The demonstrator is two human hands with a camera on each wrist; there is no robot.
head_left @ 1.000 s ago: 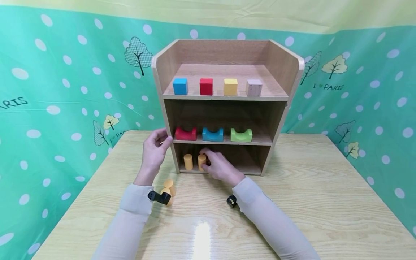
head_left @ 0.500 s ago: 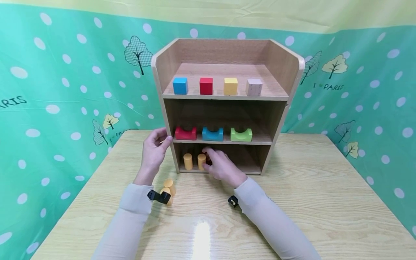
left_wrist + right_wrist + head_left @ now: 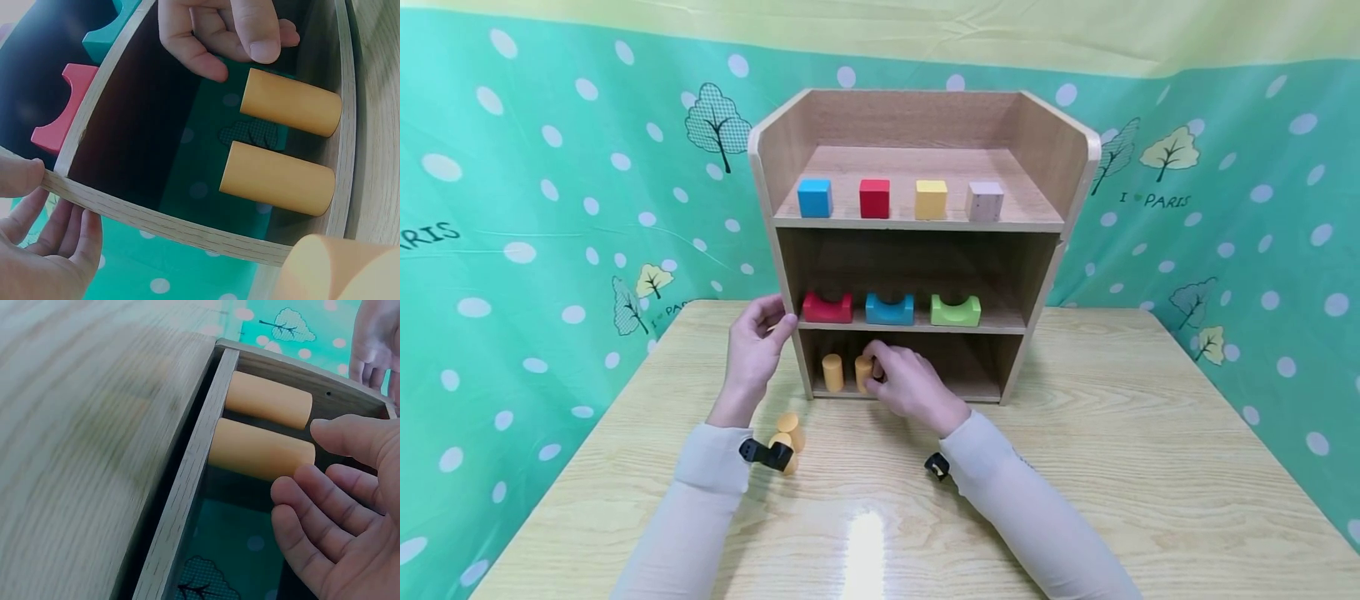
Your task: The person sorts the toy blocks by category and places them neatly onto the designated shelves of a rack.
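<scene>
My right hand (image 3: 917, 387) reaches into the bottom level of a wooden shelf unit (image 3: 1037, 292). Its thumb and fingers hover around the top end of an orange wooden cylinder (image 3: 262, 447), with a gap showing between them and it in the right wrist view. To the left, a matching cylinder (image 3: 832, 373) stands upright by the side panel. My left hand (image 3: 755, 350) touches the unit's left side, thumb (image 3: 25, 175) at the front edge and fingers along the outer face. Several more orange cylinders (image 3: 792, 427) are on the table, partly hidden by my left wrist.
On the top shelf stand blue (image 3: 815, 198), red (image 3: 875, 199), yellow (image 3: 931, 200) and pale (image 3: 984, 202) cubes in a row. Red (image 3: 827, 309), blue (image 3: 889, 311) and green (image 3: 955, 312) arch blocks sit on the middle shelf. A patterned curtain (image 3: 550, 250) hangs behind.
My right fingers have shifted slightly around the top of the second cylinder. The left hand and both standing cylinders keep their places.
</scene>
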